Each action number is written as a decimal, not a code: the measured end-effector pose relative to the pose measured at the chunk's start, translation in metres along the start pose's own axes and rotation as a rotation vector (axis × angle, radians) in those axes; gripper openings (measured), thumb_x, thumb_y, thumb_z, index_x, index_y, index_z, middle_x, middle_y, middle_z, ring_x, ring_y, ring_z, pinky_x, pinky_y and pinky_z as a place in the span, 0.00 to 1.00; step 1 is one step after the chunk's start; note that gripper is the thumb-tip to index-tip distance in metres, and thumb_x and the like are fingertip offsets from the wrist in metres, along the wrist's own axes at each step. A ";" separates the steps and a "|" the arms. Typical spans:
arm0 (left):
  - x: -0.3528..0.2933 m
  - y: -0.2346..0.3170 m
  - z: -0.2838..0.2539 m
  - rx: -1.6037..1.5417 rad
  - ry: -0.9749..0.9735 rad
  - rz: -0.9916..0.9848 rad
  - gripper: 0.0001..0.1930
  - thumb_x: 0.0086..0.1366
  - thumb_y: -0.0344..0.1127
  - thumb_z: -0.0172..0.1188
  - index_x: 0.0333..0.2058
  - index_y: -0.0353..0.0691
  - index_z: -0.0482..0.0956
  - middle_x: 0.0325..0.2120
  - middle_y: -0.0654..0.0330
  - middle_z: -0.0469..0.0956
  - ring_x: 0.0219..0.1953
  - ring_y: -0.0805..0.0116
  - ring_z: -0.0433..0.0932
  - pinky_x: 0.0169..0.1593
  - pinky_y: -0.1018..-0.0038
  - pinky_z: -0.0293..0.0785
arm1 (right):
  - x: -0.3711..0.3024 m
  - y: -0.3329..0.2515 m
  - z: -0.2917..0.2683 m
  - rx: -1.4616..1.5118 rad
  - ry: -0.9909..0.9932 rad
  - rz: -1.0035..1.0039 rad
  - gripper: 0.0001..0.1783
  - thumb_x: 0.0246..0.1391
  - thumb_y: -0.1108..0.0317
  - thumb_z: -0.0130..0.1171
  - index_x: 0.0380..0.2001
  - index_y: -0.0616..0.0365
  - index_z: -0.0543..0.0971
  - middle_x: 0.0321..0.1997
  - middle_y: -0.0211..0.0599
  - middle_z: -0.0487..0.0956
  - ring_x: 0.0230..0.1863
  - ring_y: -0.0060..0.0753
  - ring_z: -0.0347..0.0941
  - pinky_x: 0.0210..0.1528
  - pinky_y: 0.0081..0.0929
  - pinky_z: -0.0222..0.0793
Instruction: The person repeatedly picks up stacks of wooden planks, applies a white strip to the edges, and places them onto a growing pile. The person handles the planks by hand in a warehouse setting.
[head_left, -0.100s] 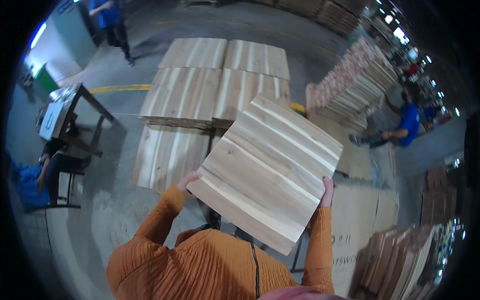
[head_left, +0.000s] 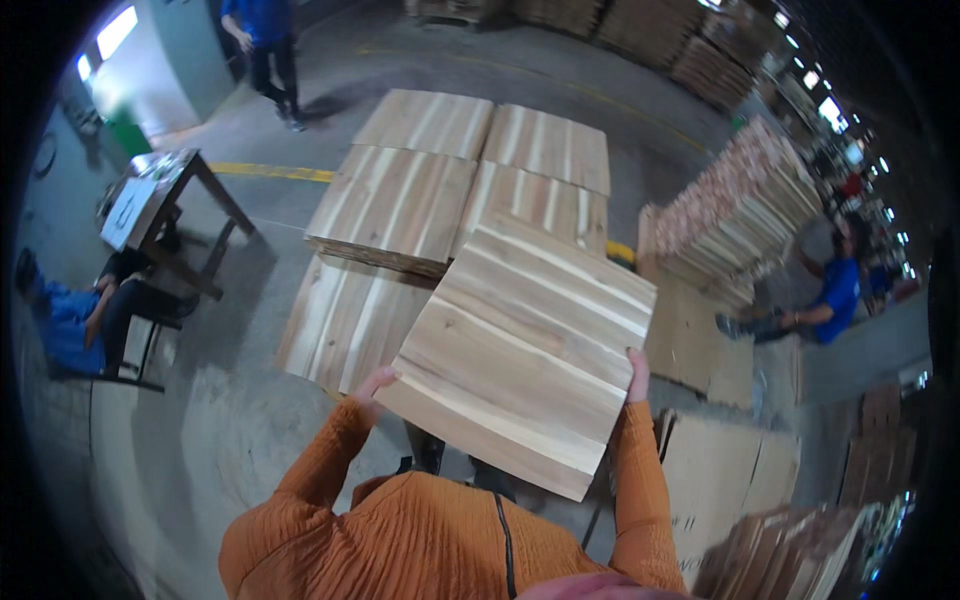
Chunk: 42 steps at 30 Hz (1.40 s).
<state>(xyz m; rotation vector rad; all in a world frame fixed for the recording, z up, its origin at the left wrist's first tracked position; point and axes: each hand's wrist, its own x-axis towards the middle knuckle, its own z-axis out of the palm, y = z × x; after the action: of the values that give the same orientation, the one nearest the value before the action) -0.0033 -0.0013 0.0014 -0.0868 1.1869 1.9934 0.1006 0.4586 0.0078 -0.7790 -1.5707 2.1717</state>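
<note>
A square wooden panel (head_left: 525, 355) with pale and brown stripes is held tilted in front of my body. My left hand (head_left: 374, 384) grips its near left corner, the thumb on top. On the right edge, my right hand (head_left: 638, 374) is closed with its thumb over the top face; the fingers of both hands are hidden beneath. Beyond the panel stand stacks of similar wooden panels (head_left: 400, 200), set side by side. A lower stack (head_left: 345, 315) lies nearer on the left, partly covered by the held panel.
A seated person (head_left: 85, 325) is beside a small table (head_left: 165, 190) on the left. Another person (head_left: 265, 55) stands at the far left. At right, a person (head_left: 835, 295) sits by a tall wood stack (head_left: 735, 205). Cardboard (head_left: 715, 460) and leaning boards (head_left: 790, 550) lie near right.
The panel and both hands have shifted slightly left in the picture, and the panel has turned a little. My view has shifted, so the surroundings appear lower and farther right.
</note>
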 end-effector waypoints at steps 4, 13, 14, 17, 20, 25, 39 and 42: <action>-0.005 -0.043 -0.011 -0.076 0.342 0.071 0.31 0.56 0.54 0.52 0.52 0.35 0.66 0.47 0.55 0.72 0.50 0.63 0.70 0.51 0.69 0.67 | 0.087 0.012 0.060 -0.141 -0.194 0.039 0.29 0.47 0.54 0.55 0.49 0.62 0.69 0.47 0.40 0.72 0.49 0.35 0.67 0.52 0.29 0.61; 0.036 -0.100 0.030 0.045 0.478 0.455 0.18 0.59 0.44 0.53 0.44 0.40 0.70 0.44 0.59 0.72 0.51 0.69 0.68 0.56 0.72 0.60 | 0.223 0.002 0.134 -0.446 -0.633 0.248 0.25 0.47 0.61 0.56 0.48 0.62 0.71 0.39 0.38 0.75 0.28 0.25 0.71 0.28 0.20 0.65; 0.045 -0.097 0.039 -0.081 0.468 0.414 0.17 0.59 0.46 0.53 0.41 0.41 0.71 0.41 0.61 0.73 0.49 0.71 0.69 0.55 0.72 0.60 | 0.239 -0.001 0.130 -0.592 -0.698 0.236 0.25 0.47 0.62 0.56 0.49 0.62 0.70 0.39 0.37 0.76 0.25 0.22 0.71 0.23 0.19 0.64; 0.068 -0.113 0.023 -0.357 0.460 0.424 0.14 0.60 0.47 0.53 0.39 0.45 0.71 0.40 0.62 0.72 0.49 0.71 0.68 0.53 0.72 0.62 | 0.225 -0.056 0.172 -0.645 -0.732 0.299 0.32 0.49 0.61 0.57 0.56 0.60 0.64 0.24 0.24 0.73 0.21 0.14 0.64 0.23 0.17 0.62; 0.093 -0.126 0.039 -0.346 0.568 0.381 0.20 0.59 0.54 0.50 0.42 0.46 0.71 0.42 0.62 0.72 0.49 0.69 0.67 0.53 0.72 0.62 | 0.210 -0.065 0.145 -0.524 -0.665 0.237 0.31 0.51 0.59 0.57 0.57 0.59 0.64 0.37 0.31 0.75 0.30 0.17 0.70 0.27 0.17 0.66; 0.136 -0.132 0.116 -0.408 0.682 0.384 0.30 0.59 0.59 0.45 0.53 0.43 0.65 0.50 0.59 0.68 0.52 0.63 0.66 0.56 0.68 0.60 | 0.155 -0.055 0.038 -0.359 -0.387 0.005 0.17 0.54 0.66 0.54 0.46 0.60 0.74 0.40 0.31 0.77 0.40 0.20 0.72 0.34 0.18 0.67; 0.293 -0.051 0.232 0.926 0.671 0.026 0.48 0.45 0.59 0.65 0.61 0.44 0.54 0.60 0.49 0.49 0.60 0.47 0.52 0.58 0.49 0.53 | -0.007 -0.034 -0.147 -0.852 0.264 -0.360 0.09 0.50 0.74 0.53 0.37 0.61 0.75 0.34 0.38 0.77 0.39 0.35 0.72 0.44 0.29 0.67; 0.275 -0.016 0.200 1.813 0.555 0.615 0.46 0.42 0.61 0.65 0.58 0.49 0.60 0.60 0.53 0.49 0.63 0.48 0.44 0.62 0.48 0.43 | -0.048 -0.027 -0.157 -1.088 0.260 -0.424 0.12 0.45 0.73 0.54 0.37 0.59 0.76 0.37 0.42 0.75 0.44 0.46 0.68 0.49 0.36 0.64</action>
<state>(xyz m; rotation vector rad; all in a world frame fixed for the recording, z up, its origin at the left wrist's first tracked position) -0.1155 0.3198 -0.0165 0.7341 3.1542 0.5424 0.2343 0.5584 0.0077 -0.8266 -2.4395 0.7752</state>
